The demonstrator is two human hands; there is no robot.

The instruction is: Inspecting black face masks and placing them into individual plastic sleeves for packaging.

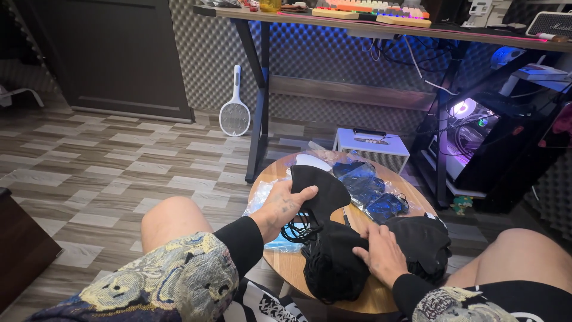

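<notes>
**Hands sorting black face masks on a small round table**

Your left hand grips a black face mask by its edge, fingers curled around it and thumb pressed on top, holding it tilted just above the round wooden table. The mask's ear loops dangle below your palm. Your right hand lies flat and open, fingers spread, resting on a pile of black masks at the near edge of the table; it grasps nothing. A second heap of black masks sits just beside that hand, to the right. Behind them lie dark blue masks in clear plastic, and one white mask at the far rim. Your bare knees flank the table. Beyond it stand a white box speaker and a desk, with an electric fly swatter against the wall.
</notes>
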